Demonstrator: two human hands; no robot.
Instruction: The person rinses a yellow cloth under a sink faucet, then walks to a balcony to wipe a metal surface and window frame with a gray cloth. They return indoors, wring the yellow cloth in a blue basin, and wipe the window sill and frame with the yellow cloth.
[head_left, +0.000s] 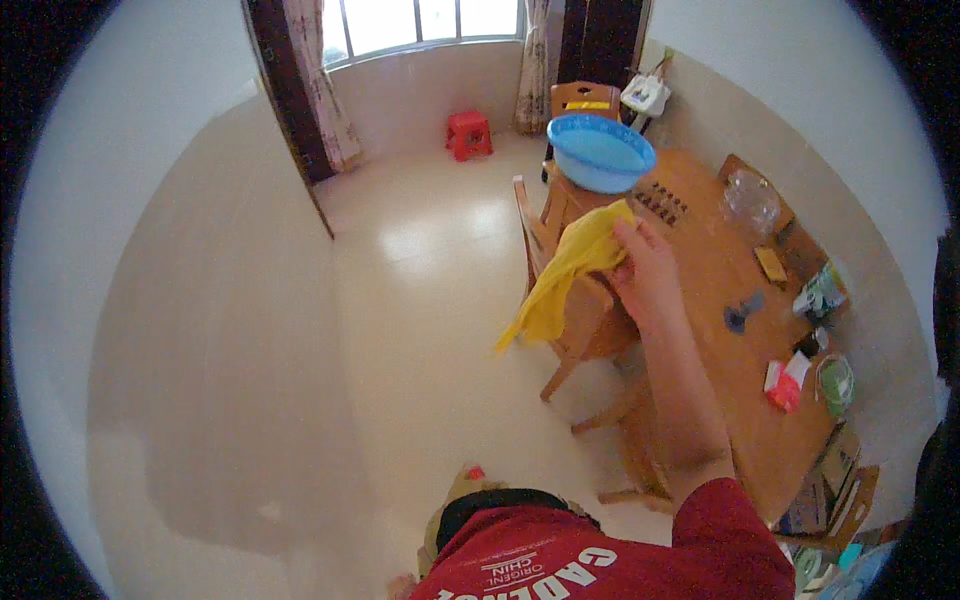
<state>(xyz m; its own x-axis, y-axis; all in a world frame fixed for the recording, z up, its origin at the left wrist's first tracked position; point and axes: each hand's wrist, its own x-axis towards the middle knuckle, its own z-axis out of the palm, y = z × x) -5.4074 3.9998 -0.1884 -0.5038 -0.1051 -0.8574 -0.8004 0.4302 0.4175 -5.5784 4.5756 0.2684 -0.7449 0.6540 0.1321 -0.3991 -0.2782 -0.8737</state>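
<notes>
My right hand (643, 262) is raised in front of me, its fingers pinching one end of a yellow cloth (574, 259). The rest of the cloth hangs limp down to the left, over a wooden chair (585, 315). Beyond the hand, a blue plastic basin (602, 161) sits at the far end of the wooden table (720, 345); it seems to hold liquid. Only a sliver of what looks like my left hand (401, 586) shows at the bottom edge, and its fingers cannot be made out.
Along the table's wall side lie a clear plastic bag (751, 201), a yellow block-like item (770, 265), a dark grey object (742, 313), a red-and-white packet (785, 382) and a green coiled item (835, 384). A red plastic stool (469, 136) stands under the window.
</notes>
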